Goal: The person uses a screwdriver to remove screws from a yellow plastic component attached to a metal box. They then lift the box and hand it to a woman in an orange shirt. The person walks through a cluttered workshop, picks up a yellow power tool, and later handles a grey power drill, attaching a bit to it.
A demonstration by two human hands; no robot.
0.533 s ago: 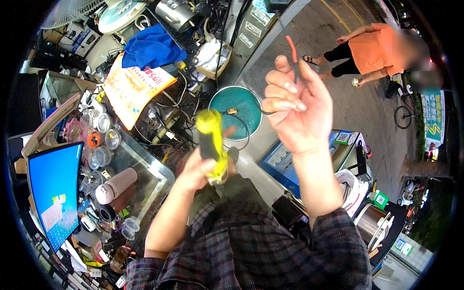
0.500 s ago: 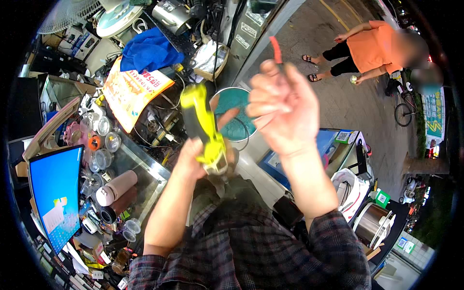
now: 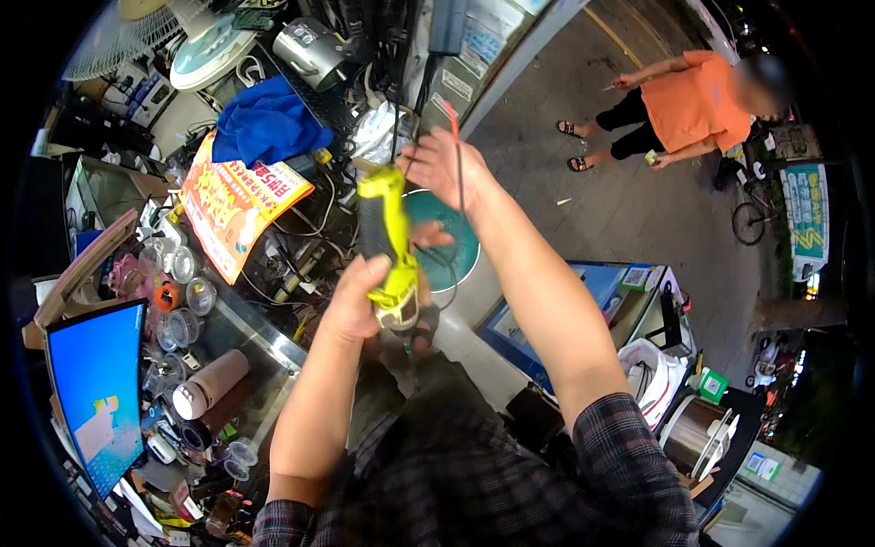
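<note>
My left hand (image 3: 354, 296) is wrapped around the lower end of a lime-green and black cordless power tool (image 3: 390, 242), which points away from me. Some of its fingers stick out on the tool's right side. My right hand (image 3: 442, 169) reaches forward beyond the tool, its fingers loosely spread beside thin hanging cords. A dark wire with a red end (image 3: 450, 114) lies across this palm and stays with the hand; the exact grip on it is hard to make out. Below both hands, a round teal-lined bin (image 3: 456, 239) stands on the floor.
A glass counter (image 3: 264, 342) on the left carries clear containers, a pink bottle (image 3: 211, 383) and a monitor (image 3: 98, 387). A blue cloth (image 3: 272, 123) and orange-yellow package (image 3: 239, 208) lie ahead. A person in an orange shirt (image 3: 685, 102) stands outside. A blue-topped case (image 3: 524, 324) is at right.
My right hand has moved forward and left, its fingers opening from a fist, with the red-ended wire along. The power tool has shifted slightly and stays in my left hand.
</note>
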